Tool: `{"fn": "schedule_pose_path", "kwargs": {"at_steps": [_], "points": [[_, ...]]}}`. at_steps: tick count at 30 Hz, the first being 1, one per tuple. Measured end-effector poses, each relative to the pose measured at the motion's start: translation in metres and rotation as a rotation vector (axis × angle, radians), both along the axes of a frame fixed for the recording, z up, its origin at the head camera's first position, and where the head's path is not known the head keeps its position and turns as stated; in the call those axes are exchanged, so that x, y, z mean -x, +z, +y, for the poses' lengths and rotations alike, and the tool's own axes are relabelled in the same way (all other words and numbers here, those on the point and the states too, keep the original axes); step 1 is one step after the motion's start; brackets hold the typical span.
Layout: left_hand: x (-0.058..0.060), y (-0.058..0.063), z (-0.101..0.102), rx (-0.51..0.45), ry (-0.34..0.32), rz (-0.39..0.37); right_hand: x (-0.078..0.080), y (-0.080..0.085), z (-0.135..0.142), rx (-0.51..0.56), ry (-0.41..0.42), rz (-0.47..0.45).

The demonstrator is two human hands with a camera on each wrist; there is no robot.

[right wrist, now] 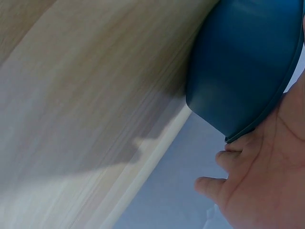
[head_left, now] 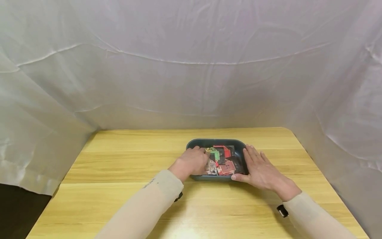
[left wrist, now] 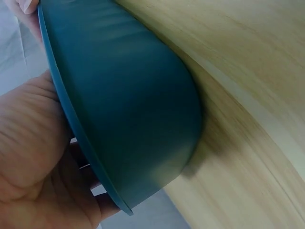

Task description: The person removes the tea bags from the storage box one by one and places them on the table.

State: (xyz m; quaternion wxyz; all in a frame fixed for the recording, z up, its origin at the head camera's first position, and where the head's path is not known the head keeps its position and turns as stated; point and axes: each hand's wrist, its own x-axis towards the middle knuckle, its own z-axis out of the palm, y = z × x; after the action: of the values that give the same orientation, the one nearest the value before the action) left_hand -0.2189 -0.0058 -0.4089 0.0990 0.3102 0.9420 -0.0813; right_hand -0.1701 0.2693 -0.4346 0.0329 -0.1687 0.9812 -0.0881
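A dark blue-green rectangular tub (head_left: pixel 209 178) stands on the table. Inside it lie several flat, card-like pieces, among them a red-edged one (head_left: pixel 227 153), a green-and-black one (head_left: pixel 215 155) and a pinkish-red one (head_left: pixel 227 167). My left hand (head_left: pixel 195 161) reaches over the tub's left rim, fingers bent down among the pieces at that end. Its fingertips are hidden, so whether it pinches a piece cannot be told. Against the right end rests my right hand (head_left: pixel 262 171), its fingers extended along the rim and its thumb at the near right corner.
The wooden table (head_left: pixel 125 159) extends on both sides of the tub and in front of it. Pale cloth (head_left: pixel 191 89) hangs behind the table and along both sides. Dark wrist devices, such as the right one (head_left: pixel 282 210), sit under the sleeves.
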Motion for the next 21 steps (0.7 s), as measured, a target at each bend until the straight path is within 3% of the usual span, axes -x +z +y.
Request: {"fn": "schedule_pose_path", "kwargs": {"at_steps": [15,21], "points": [[-0.0004,0.0005,0.0014,-0.040,0.033,0.034,-0.0003,-0.0011,0.0016,0.030,0.006,0.004],[0.0003,0.0014,0.0023,-0.099,0.052,0.040,0.0002,-0.0018,0.0010,0.048,0.010,0.003]]}}
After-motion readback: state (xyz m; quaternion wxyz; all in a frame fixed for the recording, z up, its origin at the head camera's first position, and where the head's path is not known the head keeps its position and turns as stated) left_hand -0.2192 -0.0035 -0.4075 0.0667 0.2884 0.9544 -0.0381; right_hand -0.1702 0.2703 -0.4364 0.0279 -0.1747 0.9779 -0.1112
